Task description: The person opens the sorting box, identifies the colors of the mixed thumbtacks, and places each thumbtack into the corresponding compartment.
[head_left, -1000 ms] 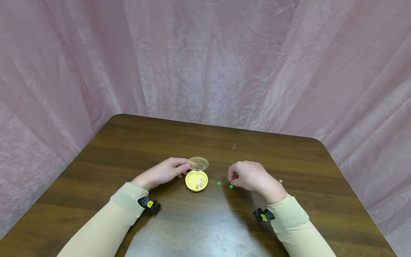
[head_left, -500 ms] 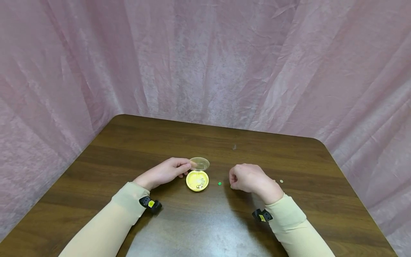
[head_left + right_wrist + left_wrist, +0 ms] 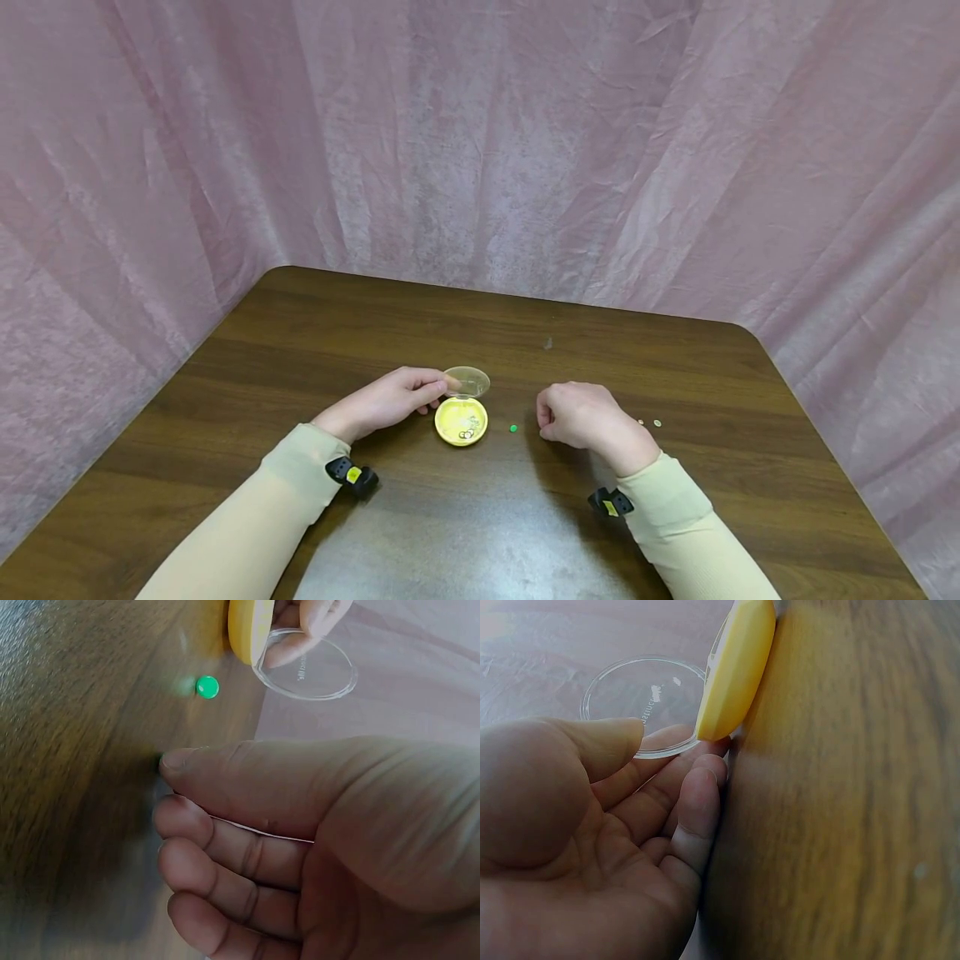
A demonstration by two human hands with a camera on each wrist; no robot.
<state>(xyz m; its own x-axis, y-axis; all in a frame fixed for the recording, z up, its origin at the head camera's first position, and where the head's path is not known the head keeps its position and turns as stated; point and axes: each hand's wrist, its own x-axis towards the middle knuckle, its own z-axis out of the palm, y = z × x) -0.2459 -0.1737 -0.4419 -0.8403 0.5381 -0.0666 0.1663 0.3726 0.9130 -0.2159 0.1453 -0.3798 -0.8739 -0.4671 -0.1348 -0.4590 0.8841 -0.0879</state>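
A round yellow case (image 3: 461,401) lies on the table with its clear hinged lid (image 3: 471,382) standing raised at the back. My left hand (image 3: 388,404) pinches the lid's rim between thumb and fingers; its lower fingers lie beside the case in the left wrist view. Small ring-like pieces (image 3: 467,434) sit inside the case. My right hand (image 3: 585,417) is down at the table with curled fingers, thumb tip and index finger closing round a small green disc, mostly hidden; a dark sliver shows at the thumb tip. Another shiny green disc (image 3: 208,687) lies between that hand and the case.
Two small pale discs, the farther one ring-like (image 3: 657,423), lie right of my right wrist. A faint clear fragment (image 3: 548,342) is farther back on the brown wooden table (image 3: 375,308). A pink curtain (image 3: 480,150) hangs behind the table.
My right hand has shifted slightly, its fingers now covering the nearer green disc that showed a second ago. A second pale disc has come into sight by the right wrist. The left hand keeps its hold.
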